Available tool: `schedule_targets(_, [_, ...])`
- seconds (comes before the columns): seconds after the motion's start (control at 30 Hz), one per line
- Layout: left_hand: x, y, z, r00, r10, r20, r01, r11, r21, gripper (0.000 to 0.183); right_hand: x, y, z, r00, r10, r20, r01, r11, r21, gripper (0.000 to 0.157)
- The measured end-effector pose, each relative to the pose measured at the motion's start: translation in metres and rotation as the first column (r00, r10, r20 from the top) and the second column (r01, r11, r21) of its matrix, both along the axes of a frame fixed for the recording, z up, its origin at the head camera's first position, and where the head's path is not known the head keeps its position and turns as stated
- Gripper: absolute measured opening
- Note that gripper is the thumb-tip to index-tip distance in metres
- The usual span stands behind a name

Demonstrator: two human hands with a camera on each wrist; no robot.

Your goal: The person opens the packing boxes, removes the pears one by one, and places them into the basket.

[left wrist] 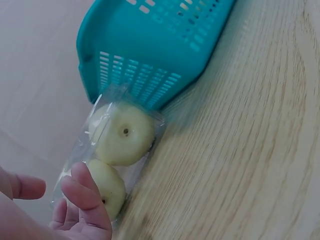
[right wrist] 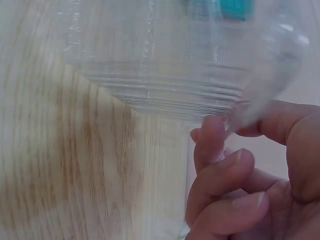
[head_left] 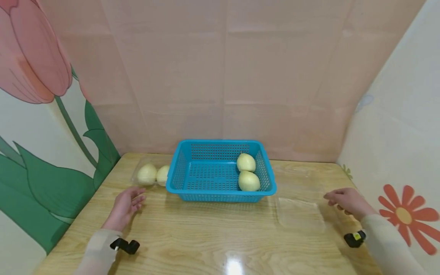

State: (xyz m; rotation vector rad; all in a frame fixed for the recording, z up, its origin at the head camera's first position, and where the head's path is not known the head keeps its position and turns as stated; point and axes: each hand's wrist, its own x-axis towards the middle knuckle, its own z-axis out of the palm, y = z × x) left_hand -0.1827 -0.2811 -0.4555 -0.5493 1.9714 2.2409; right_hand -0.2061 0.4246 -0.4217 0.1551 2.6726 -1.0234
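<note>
A blue plastic basket (head_left: 220,196) holds two pale green-yellow pears (head_left: 246,162) on its right side. Left of it, two more pears (head_left: 146,175) lie in a clear plastic box (left wrist: 159,122), one partly hidden by the basket. My left hand (head_left: 126,205) is just in front of this box, fingers loosely bent and nothing held. At the right, my right hand (head_left: 348,202) pinches the edge of another clear plastic box (right wrist: 170,95) between thumb and index finger. In the head view this see-through box (head_left: 300,214) shows only faintly, with no fruit visible in it.
A light wood-grain table (head_left: 206,236) carries everything. A pinkish sheet (head_left: 220,76) hangs behind it. Flower-printed walls flank the table, a tulip (head_left: 38,53) at left and a red flower (head_left: 403,215) at right.
</note>
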Motion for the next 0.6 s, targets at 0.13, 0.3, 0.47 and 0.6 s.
schedule_targets(0.13, [-0.002, -0.003, -0.001, 1.000, -0.002, -0.014, 0.002, 1.000, 0.010, 0.047, -0.007, 0.000, -0.002, 1.000, 0.011, 0.010, -0.010, 0.995, -0.095, 0.060])
schedule_targets(0.3, [-0.005, -0.006, 0.000, 1.000, -0.004, -0.030, 0.005, 1.000, 0.030, 0.052, -0.015, 0.000, -0.004, 0.999, 0.031, 0.026, -0.025, 0.977, -0.211, 0.063])
schedule_targets(0.47, [-0.006, -0.007, 0.000, 0.999, 0.003, -0.038, -0.002, 0.999, 0.032, 0.050, -0.021, 0.000, -0.005, 0.998, 0.017, 0.058, 0.001, 0.955, -0.297, 0.069])
schedule_targets(0.6, [-0.006, -0.009, 0.001, 0.998, 0.013, -0.056, -0.010, 0.999, 0.043, 0.050, -0.025, 0.003, -0.007, 0.999, -0.015, 0.050, 0.032, 0.939, -0.343, 0.067])
